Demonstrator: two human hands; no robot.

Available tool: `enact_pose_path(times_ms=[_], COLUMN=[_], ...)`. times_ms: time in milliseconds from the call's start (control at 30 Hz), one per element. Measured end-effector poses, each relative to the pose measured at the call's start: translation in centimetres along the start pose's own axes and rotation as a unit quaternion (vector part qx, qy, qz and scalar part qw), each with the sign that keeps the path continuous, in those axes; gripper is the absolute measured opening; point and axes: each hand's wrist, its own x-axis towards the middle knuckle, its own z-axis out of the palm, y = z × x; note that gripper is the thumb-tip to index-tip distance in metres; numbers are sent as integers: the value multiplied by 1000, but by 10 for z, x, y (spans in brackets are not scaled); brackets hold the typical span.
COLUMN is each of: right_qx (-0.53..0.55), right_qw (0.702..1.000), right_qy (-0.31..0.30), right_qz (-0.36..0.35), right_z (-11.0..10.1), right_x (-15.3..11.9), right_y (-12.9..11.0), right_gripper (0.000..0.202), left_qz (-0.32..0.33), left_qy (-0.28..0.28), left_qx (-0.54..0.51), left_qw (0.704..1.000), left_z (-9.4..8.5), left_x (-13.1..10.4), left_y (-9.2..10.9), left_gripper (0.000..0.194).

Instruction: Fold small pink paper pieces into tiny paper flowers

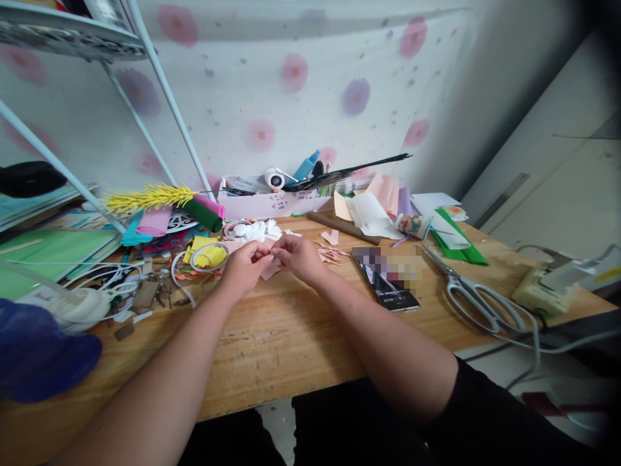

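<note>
My left hand (248, 264) and my right hand (295, 256) meet above the wooden table (281, 336), fingertips pinched together. Between them is something small and pale, too small to make out. Just under the fingers lies a piece of pinkish paper (270, 270). Behind my left hand sits a cluster of white petal-like pieces (257, 230). To the right of my right hand are thin pinkish strips (332, 254) and small cut pieces of pink paper (330, 237).
A phone (385, 279) and large scissors (473, 294) lie to the right. Yellow paper (206, 254), cords and scraps cover the left side. Behind stand a white box (276, 206) and rolled papers. A white rack (167, 84) rises at the back left.
</note>
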Motion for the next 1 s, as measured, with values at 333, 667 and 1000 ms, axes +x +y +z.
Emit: enact_pose_path(times_ms=[333, 667, 1000], right_qx=[38, 20, 6], right_qw=[999, 1000, 1000], right_qy=[-19, -1, 18], right_qz=[18, 13, 15], right_z=[3, 5, 2], right_x=[0, 0, -2], right_y=[4, 8, 1], right_gripper=[13, 14, 15], left_qz=[8, 43, 14], left_qy=[19, 27, -35], left_qx=[91, 139, 9], left_qw=[996, 989, 999], left_z=[-2, -3, -1], left_x=[1, -1, -1], left_y=[-5, -2, 2], left_gripper=[20, 15, 22])
